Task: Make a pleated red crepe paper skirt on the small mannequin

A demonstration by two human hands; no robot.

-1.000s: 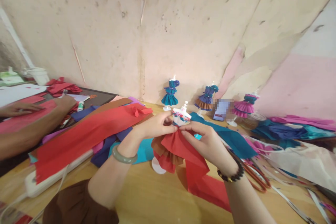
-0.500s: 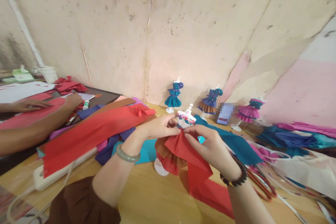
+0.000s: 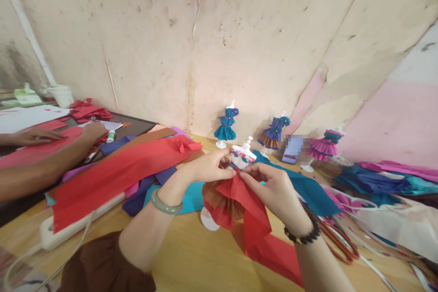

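Left hand (image 3: 208, 165) and right hand (image 3: 273, 186): both grips pinched on red fabric strip (image 3: 255, 210) at miniature dress form's (image 3: 242, 159) waist, above tabletop (image 3: 198, 260). Strip likely light, limp; hold by gathered edge.

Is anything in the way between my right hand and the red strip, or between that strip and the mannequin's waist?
Nothing visible: your right hand pinches the red strip at the mannequin; your left hand grips there too. The fingers partly hide the waist.

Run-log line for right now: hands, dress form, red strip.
left hand: at waist of dress form | right hand: pinching red strip at waist | skirt: brown and red | strip's rest: trailing over table
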